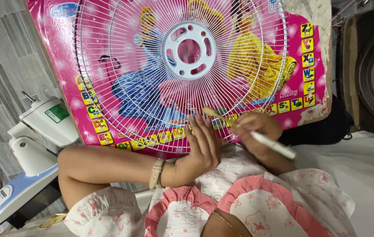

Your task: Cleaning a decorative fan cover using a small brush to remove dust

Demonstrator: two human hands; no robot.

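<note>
A white wire fan guard (180,74) fills the upper centre, lying on a pink picture board (309,105). The left hand (202,147) rests flat, fingers spread, on its lower rim; the right hand (257,129) grips a brush (257,136).

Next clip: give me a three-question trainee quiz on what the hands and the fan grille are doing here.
1. True or false: the left hand rests flat on the lower rim of the white fan grille.
2. What does the right hand hold? A) scissors B) a small brush with a white handle C) a cloth
3. What lies under the grille?

Key: 1. True. 2. B, its bristle end on the wires. 3. A pink picture board with cartoon figures and letter squares.
</note>
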